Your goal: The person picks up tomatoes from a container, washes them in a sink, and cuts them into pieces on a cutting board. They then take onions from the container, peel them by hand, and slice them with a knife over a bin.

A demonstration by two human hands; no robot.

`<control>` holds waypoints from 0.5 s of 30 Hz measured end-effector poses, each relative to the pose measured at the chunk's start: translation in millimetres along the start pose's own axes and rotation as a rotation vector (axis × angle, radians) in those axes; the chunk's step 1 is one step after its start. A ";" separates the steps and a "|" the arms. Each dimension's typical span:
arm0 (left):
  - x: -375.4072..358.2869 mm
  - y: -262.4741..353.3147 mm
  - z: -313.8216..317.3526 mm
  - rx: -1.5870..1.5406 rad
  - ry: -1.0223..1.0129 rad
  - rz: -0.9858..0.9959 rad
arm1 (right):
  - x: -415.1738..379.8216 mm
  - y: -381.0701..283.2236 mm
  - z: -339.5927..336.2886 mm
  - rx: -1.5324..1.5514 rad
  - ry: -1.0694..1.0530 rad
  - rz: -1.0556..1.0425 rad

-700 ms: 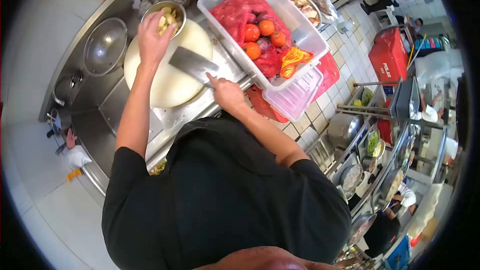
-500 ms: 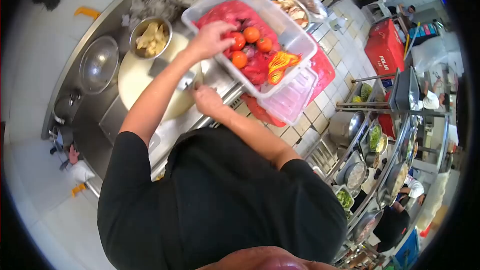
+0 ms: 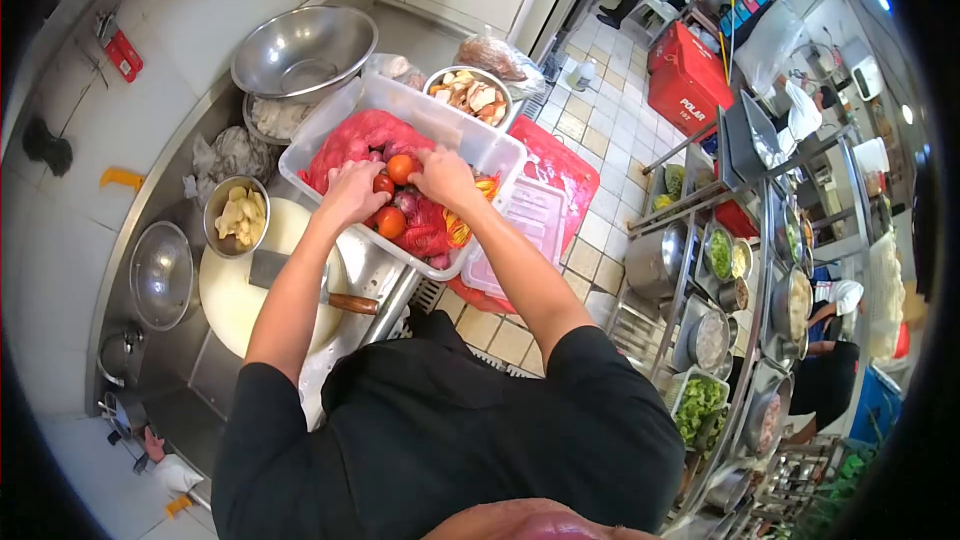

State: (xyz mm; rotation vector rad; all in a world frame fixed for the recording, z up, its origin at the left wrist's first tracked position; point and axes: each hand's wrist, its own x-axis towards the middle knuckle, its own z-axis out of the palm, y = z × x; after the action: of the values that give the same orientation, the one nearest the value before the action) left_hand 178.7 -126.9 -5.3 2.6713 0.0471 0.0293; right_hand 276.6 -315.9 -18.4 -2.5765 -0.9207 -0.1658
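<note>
A clear plastic tub [image 3: 500,155] holds tomatoes, a red mesh bag [image 3: 350,140], small purple onions and a yellow-orange net. Inside it, my left hand [image 3: 355,192] has its fingers curled round a small tomato [image 3: 383,183]. My right hand [image 3: 445,178] presses its fingers on a larger tomato [image 3: 402,169] just beside; its fingertips are partly hidden. Another tomato [image 3: 390,222] lies below them. A cleaver [image 3: 353,304] with a wooden handle rests untouched on the round pale board [image 3: 235,290], partly behind my left forearm.
A steel bowl of peeled pieces [image 3: 238,218] stands by the board. Behind are a large steel bowl [image 3: 305,52] and a bowl of cut pieces [image 3: 468,97]. A pink lid [image 3: 520,235] lies right of the tub. Shelves of food pans and several people are farther right.
My right hand has let go of the cleaver handle and moved into the tub. My left hand stays among the tomatoes. The view has shifted, showing more beyond the tub.
</note>
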 end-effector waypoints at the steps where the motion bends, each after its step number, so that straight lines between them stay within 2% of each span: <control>1: -2.9 1.1 2.1 -0.039 0.040 0.018 | 7.3 6.9 4.5 0.096 -0.221 0.019; 4: -17.6 7.3 3.9 -0.134 0.141 0.057 | 1.8 15.8 15.2 0.098 -0.119 0.005; 5: -22.3 8.3 4.2 -0.159 0.170 0.076 | 0.0 18.3 17.2 0.132 -0.095 0.057; 8: -33.9 17.4 10.1 -0.202 0.289 0.126 | -4.3 28.4 2.7 0.385 -0.082 0.136; 10: -35.0 26.4 15.8 -0.242 0.363 0.158 | -11.3 24.7 -11.7 0.668 -0.052 0.242; 11: -33.3 32.1 13.8 -0.252 0.327 0.155 | -14.8 19.1 -21.4 0.814 -0.025 0.286; 13: -29.9 53.1 12.0 -0.445 0.375 0.205 | -27.5 -11.3 -59.1 1.149 -0.042 0.360; 15: -29.2 65.0 10.2 -0.641 0.334 0.241 | -41.6 -34.1 -60.6 1.266 -0.028 0.290</control>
State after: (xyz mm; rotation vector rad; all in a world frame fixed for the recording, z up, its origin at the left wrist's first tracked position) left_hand 151.7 -190.6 14.7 1.9933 -0.1532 0.4825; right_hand 224.1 -340.7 38.2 -1.4713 -0.3894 0.4124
